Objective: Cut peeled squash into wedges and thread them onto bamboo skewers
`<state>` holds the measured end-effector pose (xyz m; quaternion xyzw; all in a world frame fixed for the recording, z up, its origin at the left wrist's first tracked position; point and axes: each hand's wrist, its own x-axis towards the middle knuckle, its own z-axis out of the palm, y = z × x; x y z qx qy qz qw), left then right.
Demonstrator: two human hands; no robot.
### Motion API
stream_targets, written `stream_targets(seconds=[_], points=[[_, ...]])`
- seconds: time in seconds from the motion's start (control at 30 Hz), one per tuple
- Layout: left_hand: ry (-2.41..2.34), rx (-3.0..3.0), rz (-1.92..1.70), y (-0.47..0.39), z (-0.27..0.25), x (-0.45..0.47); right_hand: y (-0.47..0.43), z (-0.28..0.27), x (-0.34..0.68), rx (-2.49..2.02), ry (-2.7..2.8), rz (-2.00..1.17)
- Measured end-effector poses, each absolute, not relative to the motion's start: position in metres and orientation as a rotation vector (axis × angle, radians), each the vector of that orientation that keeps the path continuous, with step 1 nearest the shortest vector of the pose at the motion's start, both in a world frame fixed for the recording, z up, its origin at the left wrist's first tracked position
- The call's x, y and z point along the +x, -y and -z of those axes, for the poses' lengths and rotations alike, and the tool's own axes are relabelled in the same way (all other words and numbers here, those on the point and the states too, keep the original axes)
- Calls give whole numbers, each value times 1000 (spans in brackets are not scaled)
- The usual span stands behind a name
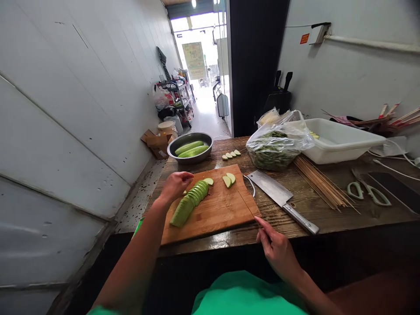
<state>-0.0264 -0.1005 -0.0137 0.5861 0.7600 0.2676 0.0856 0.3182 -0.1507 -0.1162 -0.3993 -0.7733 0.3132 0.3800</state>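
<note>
In my right hand (274,245) a thin wooden skewer (246,203) is pinched, its far end pointing over the wooden cutting board (223,210). My left hand (175,186) hovers at the board's left side, fingers drawn together; whether a slice is between them is hidden. Just right of it lies a row of sliced green zucchini (190,203), the slices leaning on one another. One loose slice (208,181) rests at the row's far end. Two half-round slices (229,180) sit farther right on the board.
Beyond the board are a metal bowl (172,154) of whole zucchini and a skewered row of slices (231,155). To the right lie a cleaver (271,188), a bundle of skewers (321,183), scissors (370,192), a bag of green vegetables (275,148) and a white tub (341,151).
</note>
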Motion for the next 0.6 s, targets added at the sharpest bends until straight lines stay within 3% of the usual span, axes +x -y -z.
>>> stream_targets(seconds=[0.27,0.6], points=[[-2495,1619,-302,97,20,-68,156,115,322,-984,1983,-834],[-2218,1499,-871,138,56,-47,161,97,284,-800,2080,-894]])
